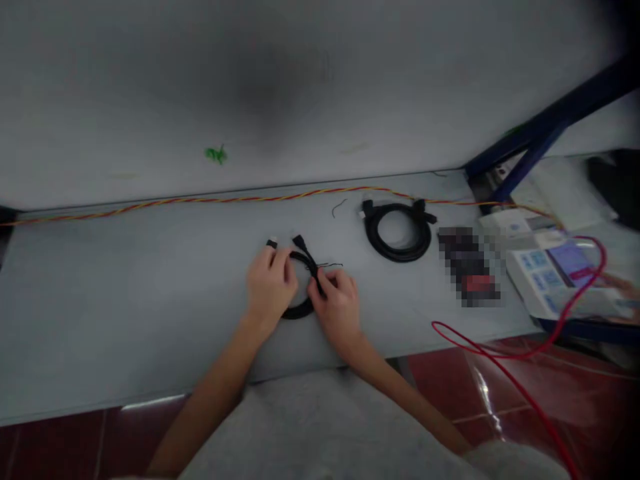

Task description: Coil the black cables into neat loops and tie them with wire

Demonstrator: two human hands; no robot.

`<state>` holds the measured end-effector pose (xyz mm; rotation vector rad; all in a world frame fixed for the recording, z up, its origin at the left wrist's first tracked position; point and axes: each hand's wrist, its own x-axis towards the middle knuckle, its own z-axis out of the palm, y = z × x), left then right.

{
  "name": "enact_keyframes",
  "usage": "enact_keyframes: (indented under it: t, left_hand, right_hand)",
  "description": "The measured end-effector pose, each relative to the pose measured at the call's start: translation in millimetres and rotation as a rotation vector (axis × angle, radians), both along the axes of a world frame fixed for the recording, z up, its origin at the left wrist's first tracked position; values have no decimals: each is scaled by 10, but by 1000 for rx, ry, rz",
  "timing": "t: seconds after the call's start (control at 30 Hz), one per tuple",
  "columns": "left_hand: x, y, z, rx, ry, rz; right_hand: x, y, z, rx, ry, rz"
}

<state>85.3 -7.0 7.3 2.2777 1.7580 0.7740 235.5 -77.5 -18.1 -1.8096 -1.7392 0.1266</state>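
Note:
A coiled black cable lies on the pale grey table between my hands. My left hand grips the coil's upper left side, just below a connector end with a metal tip. My right hand pinches the cable where its strands gather, near a second black connector. A thin dark wire sticks out beside those fingers. To the right, apart from both hands, rests a second, tidier coil of thick black cable with its plugs at the top.
A twisted red-and-yellow wire runs along the table's back edge against a grey wall. A pixelated dark object and a printed box stand at right, with a loose red wire hanging past the table's front edge.

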Motion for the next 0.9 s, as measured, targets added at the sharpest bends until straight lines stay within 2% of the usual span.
enact_keyframes:
  t: [0.07, 0.2, 0.27, 0.4, 0.57, 0.73, 0.9]
  left_hand:
    - [28, 112, 0, 3, 14, -123]
    - [-1, 277, 87, -32, 101, -485]
    - [-17, 311, 105, -74, 130, -612]
    - [-24, 328, 51, -109, 134, -595]
    - [-18, 348, 2, -120, 102, -568]
    - [-5, 335, 42, -122, 98, -556]
    - [-7, 312, 90, -117, 70, -567]
  right_hand:
    - [-3, 0, 3, -12, 14, -4]
    - [-15, 8, 16, -16, 18, -7]
    - [-17, 10, 27, -20, 11, -13]
    - [39, 0, 62, -51, 2, 11]
    - [267, 29, 85, -82, 83, 82]
    - [491, 172, 63, -86, 61, 68]
    - [535, 289, 64, -106, 47, 118]
